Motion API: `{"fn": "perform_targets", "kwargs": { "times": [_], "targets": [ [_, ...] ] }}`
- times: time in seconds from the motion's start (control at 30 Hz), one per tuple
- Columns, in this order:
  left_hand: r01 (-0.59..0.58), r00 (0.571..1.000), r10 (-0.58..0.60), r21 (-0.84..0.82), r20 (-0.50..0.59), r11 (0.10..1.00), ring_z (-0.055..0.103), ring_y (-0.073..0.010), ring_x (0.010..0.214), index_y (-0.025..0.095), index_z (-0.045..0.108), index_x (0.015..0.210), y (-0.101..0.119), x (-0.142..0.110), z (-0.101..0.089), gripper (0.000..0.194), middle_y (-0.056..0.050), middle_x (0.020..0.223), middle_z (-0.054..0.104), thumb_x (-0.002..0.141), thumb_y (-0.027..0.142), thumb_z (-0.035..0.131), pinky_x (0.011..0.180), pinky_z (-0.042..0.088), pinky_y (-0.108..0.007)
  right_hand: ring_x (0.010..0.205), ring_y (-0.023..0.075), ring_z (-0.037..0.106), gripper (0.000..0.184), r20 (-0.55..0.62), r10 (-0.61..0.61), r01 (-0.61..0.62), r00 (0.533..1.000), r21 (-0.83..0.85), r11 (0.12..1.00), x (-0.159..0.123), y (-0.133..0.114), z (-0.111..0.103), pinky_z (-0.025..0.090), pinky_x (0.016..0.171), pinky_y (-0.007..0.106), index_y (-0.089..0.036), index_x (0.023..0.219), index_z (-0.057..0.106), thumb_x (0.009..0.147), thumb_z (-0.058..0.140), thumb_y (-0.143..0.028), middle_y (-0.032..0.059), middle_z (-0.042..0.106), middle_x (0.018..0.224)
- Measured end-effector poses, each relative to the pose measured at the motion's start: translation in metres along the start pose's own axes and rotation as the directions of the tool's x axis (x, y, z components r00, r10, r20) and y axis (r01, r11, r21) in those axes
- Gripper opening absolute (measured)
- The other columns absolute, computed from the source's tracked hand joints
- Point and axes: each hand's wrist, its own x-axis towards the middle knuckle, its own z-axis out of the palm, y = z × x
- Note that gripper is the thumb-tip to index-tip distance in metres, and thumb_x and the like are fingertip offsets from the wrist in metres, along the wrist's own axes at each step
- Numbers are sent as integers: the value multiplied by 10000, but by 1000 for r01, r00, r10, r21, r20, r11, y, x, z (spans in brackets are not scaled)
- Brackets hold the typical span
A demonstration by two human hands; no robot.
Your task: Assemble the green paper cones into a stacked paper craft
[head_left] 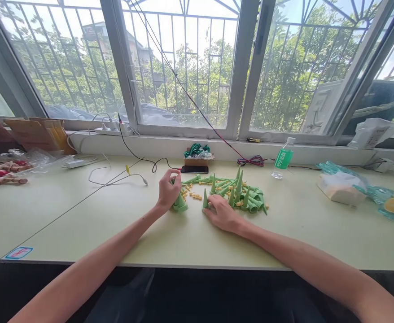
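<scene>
The left hand [169, 190] is at a green cone [180, 204] on the near left of the small yellow pieces [195, 196], its fingers curled round the cone's upper part; the right hand [222, 212] reaches in low, its fingers bent against a smaller upright green cone [205, 199] on the pale surface [143, 242]; just right of it lies a pile of green cones [254, 197], several standing upright.

Smooth, plastic-looking green cones [239, 185] lie on a smooth, faintly glossy tabletop [99, 229].
</scene>
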Motion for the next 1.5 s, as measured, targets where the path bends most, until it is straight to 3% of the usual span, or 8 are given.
{"fn": "perform_targets", "kwargs": {
  "times": [0.2, 0.37, 0.47, 0.6, 0.67, 0.77, 1.1, 1.5],
  "targets": [
    [31, 997, -39, -112, -70, 993, 512, -100, 431, 210, 552, 898, 6, 10, -11, 159, 46, 563, 487, 795, 330, 566, 464, 454, -229, 878, 195, 510, 79, -5, 6, -6, 1000, 13, 1000, -1, -1, 0, 436, 796, 329, -181, 824, 505, 860, 575, -192, 61, 550, 898],
    [9, 986, -29, -120, -164, 993, 494, -103, 418, 211, 536, 899, 3, 44, -19, 146, 58, 549, 436, 780, 295, 540, 466, 452, -240, 888, 200, 515, 92, 0, 14, -14, 1000, 14, 1000, 1, -3, -1, 440, 810, 334, -182, 824, 499, 857, 583, -196, 66, 546, 906],
    [-24, 974, 22, -8, -226, 1000, 522, -116, 454, 198, 546, 908, -3, 74, -11, 158, 11, 670, 526, 770, 263, 504, 482, 440, -266, 874, 198, 509, 98, 3, 15, -15, 1000, 10, 1000, 1, -3, -1, 439, 804, 333, -182, 820, 490, 858, 579, -196, 61, 542, 885],
    [-131, 927, 211, 258, -310, 957, 636, -189, 737, 188, 555, 865, -12, 112, 11, 103, -45, 844, 622, 784, 200, 492, 804, 463, -353, 884, 196, 506, 101, 9, 14, -14, 1000, 8, 1000, 1, -3, -1, 437, 813, 330, -184, 825, 485, 862, 578, -199, 65, 546, 903],
    [-145, 922, 254, 345, -293, 927, 641, -213, 801, 186, 545, 887, -19, 125, 22, 102, -61, 899, 645, 808, 182, 482, 881, 418, -381, 891, 195, 507, 96, 16, 18, -19, 1000, 9, 1000, 1, -3, -1, 436, 813, 328, -184, 833, 485, 865, 575, -198, 68, 547, 917],
    [-178, 931, 291, 422, -220, 889, 627, -222, 781, 184, 531, 950, -35, 136, 33, 131, -66, 861, 644, 840, 168, 463, 838, 406, -364, 885, 193, 505, 101, 22, 15, -16, 1000, 10, 1000, 1, -3, -2, 433, 807, 325, -184, 825, 477, 869, 568, -196, 68, 542, 918],
    [-227, 947, 307, 479, -95, 848, 464, -168, 481, 182, 532, 947, -82, 119, 38, 135, 1, 587, 499, 893, 145, 413, 592, 353, -299, 827, 185, 481, 145, 10, -5, 5, 1000, 15, 1000, 0, -3, -2, 421, 767, 323, -194, 789, 448, 868, 568, -210, 42, 505, 854],
    [-252, 960, 280, 422, -4, 871, 465, -116, 427, 198, 557, 902, -63, 82, 34, 101, -29, 739, 632, 862, 183, 466, 566, 379, -276, 842, 189, 482, 138, 19, -6, 6, 1000, 3, 1000, 0, -3, 0, 423, 774, 323, -193, 795, 452, 871, 566, -208, 44, 509, 858]
  ]
}}
